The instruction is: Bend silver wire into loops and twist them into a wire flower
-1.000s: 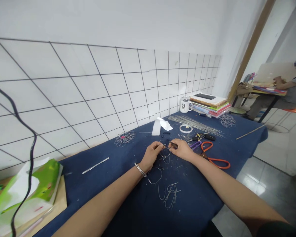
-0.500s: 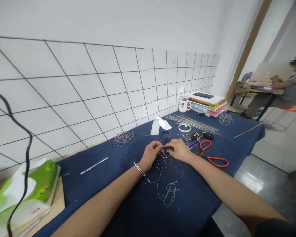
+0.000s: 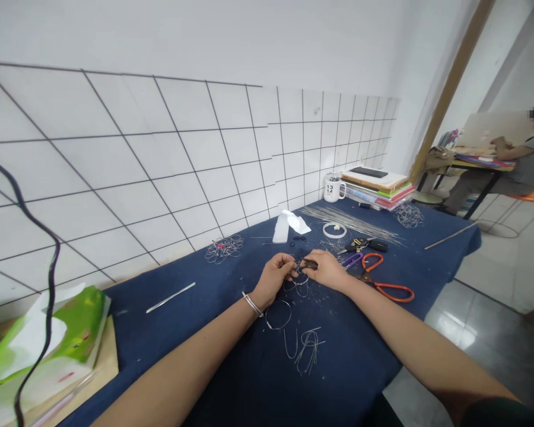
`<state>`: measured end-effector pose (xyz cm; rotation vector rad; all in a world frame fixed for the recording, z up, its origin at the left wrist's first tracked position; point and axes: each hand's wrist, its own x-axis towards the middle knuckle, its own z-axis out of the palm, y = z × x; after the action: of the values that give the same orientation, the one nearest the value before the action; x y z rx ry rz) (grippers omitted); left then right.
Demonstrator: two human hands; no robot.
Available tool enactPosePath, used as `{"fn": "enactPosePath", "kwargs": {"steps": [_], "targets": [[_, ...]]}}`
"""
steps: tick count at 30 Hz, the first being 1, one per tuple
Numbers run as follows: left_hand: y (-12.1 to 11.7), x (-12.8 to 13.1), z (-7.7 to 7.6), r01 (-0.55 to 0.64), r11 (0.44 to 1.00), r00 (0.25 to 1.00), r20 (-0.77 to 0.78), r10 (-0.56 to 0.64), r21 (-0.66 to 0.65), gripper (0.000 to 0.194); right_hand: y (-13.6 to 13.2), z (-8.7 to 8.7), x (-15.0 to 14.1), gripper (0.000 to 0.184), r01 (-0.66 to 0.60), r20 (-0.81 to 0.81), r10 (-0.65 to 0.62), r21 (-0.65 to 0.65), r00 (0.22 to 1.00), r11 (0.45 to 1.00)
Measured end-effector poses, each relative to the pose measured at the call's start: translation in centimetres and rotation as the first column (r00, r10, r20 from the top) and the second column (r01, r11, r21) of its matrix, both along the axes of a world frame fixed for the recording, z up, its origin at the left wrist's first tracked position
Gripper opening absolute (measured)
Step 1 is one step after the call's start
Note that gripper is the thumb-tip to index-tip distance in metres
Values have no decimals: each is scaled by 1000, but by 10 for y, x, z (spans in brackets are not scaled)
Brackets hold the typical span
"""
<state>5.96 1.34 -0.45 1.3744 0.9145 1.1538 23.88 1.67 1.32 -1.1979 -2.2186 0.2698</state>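
Observation:
My left hand (image 3: 275, 279) is closed in a pinch on thin metal wire (image 3: 301, 283), part of which hangs in loops below the fingertips. Close beside it, my right hand (image 3: 330, 270) is wrapped round a small dark tool that looks like pliers (image 3: 310, 264). Its tip points at the left fingertips; whether it touches the wire is too small to tell. Nearer me on the blue cloth lie a wire ring (image 3: 279, 301) by the left wrist and a bundle of bent wires (image 3: 309, 350).
Orange-handled scissors (image 3: 394, 293), purple-handled snips (image 3: 352, 260) and black cutters (image 3: 360, 244) lie right of my hands. Behind are long straight wires (image 3: 351, 222), a white spool (image 3: 334, 230) and a mug (image 3: 333, 188). A person (image 3: 523, 160) sits at another table.
The pliers first moved to the left fingertips and now sit slightly back from them. My left fingers have shifted a little on the wire. The view wavers slightly.

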Motion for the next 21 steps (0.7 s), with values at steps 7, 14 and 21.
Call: {"fn": "enactPosePath", "kwargs": {"steps": [7,14,21], "targets": [[-2,1,4,25,999,999,-24,-25,25,21,2,-4,2,13,-13,-210,-26,-181,977,983],[0,-1,1,91,996,995,-45,-90,12,33,3,-2,4,13,-62,-313,-14,-230,950,971],[-3,-1,7,-22,941,963,-247,111,338,47,-2,4,1,11,-112,-337,51,-165,940,980]]}}
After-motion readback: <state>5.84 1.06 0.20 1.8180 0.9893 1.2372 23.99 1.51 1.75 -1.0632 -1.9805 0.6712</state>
